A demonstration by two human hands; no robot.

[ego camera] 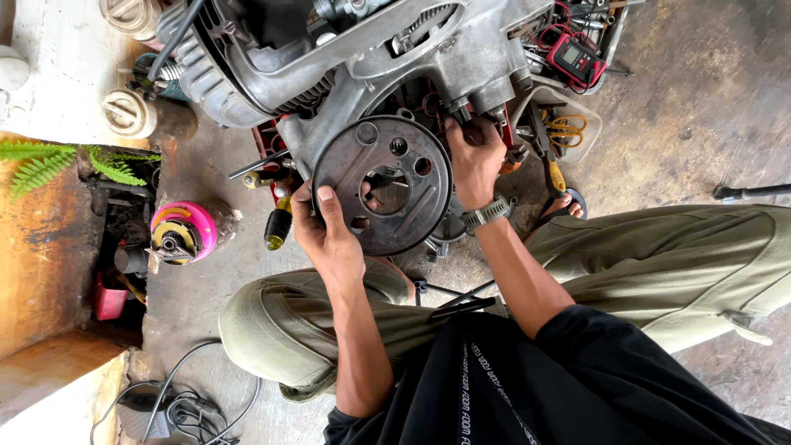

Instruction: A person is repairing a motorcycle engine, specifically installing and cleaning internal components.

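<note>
Below the grey engine, both hands grip the round dark plate.

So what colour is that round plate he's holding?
Dark grey metal. The plate, held by the left hand and right hand, shows best in the head view.

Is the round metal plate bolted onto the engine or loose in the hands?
Cannot tell. Both hands, left and right, grip the round plate against the engine; no fasteners show.
</note>
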